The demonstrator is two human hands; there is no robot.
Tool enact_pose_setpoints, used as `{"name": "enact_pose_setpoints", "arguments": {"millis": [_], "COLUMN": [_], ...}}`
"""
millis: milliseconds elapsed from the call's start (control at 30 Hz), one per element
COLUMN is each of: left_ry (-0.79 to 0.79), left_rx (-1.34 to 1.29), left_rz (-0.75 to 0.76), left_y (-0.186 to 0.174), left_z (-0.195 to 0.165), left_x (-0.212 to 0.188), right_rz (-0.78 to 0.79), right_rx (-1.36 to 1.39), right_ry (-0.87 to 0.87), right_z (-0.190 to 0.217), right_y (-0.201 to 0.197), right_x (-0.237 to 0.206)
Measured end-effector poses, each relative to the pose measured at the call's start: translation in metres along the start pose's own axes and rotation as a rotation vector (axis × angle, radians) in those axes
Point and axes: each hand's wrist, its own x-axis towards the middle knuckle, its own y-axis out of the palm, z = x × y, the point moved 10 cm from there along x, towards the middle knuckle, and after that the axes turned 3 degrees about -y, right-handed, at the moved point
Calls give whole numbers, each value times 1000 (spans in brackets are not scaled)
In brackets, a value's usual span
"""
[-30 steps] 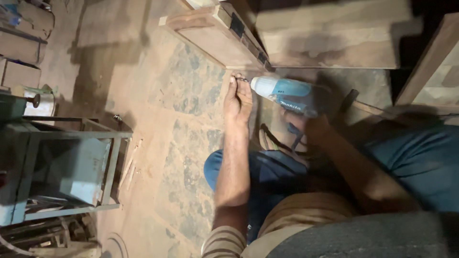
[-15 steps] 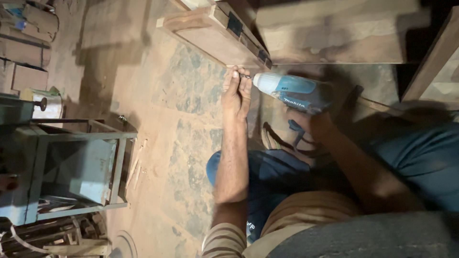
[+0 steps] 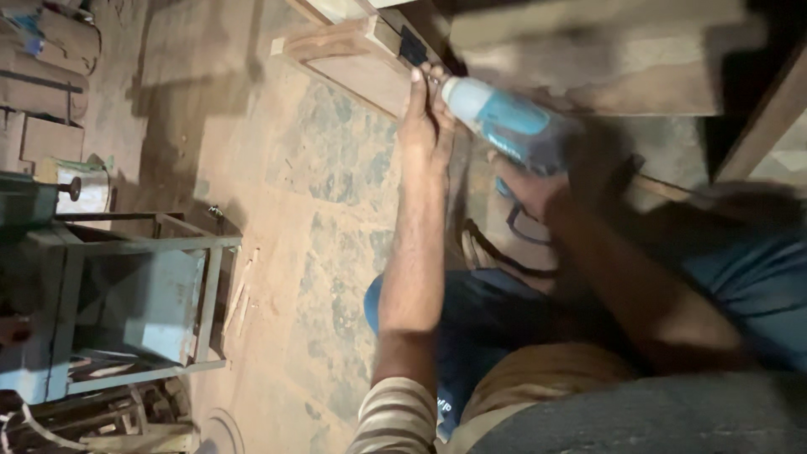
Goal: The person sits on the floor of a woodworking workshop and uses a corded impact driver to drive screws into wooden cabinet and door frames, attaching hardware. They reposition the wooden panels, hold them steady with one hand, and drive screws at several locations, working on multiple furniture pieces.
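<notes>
Down on the floor, the left hand [image 3: 424, 126] stretches out flat, fingers straight and pressed on the edge of a wooden frame [image 3: 353, 63], right by a dark metal piece [image 3: 412, 46] fixed on it. The right hand [image 3: 538, 189] is wrapped around the grip of a blue drill [image 3: 504, 122]. The drill's white nose points at the frame edge, just beside the left fingertips, so that spot is very tight. A black cord [image 3: 504, 252] loops under the drill, near a sandal [image 3: 475, 248]. A big wooden board [image 3: 588, 59] lies close above the drill and leaves little room on that side. To the left of the arm, the dusty stone floor [image 3: 328, 193] is wide and open. Farther left stands a blue-green metal stand [image 3: 143, 294], well apart from both hands, with thin wood scraps [image 3: 239, 294] beside its leg.
</notes>
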Motion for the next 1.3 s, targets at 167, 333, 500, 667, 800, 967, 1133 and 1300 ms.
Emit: {"name": "enact_pose_setpoints", "arguments": {"millis": [167, 333, 500, 667, 800, 967, 1133, 1300], "left_ry": [50, 136, 218, 229, 212, 210, 197, 191], "left_rx": [254, 371, 384, 380, 357, 383, 365, 386], "left_rz": [-222, -281, -247, -264, -252, -258, -260, -267], "left_y": [-17, -22, -22, -20, -21, -26, -27, -28], "left_z": [-3, -4, -11, -12, -11, -15, -15, -16], "left_x": [37, 53, 59, 58, 61, 64, 63, 66], "right_rz": [-61, -13, 30, 40, 9, 51, 56, 67], "right_rx": [39, 136, 54, 48, 24, 76, -8, -75], "right_ry": [-392, 44, -67, -60, -290, -38, -247, -269], "right_z": [50, 16, 26, 12, 26, -2, 19, 14], "right_y": [-13, -7, -3, 1, 1, 10, 7, 9], "right_x": [43, 76, 93, 100, 101, 102, 101, 108]}}
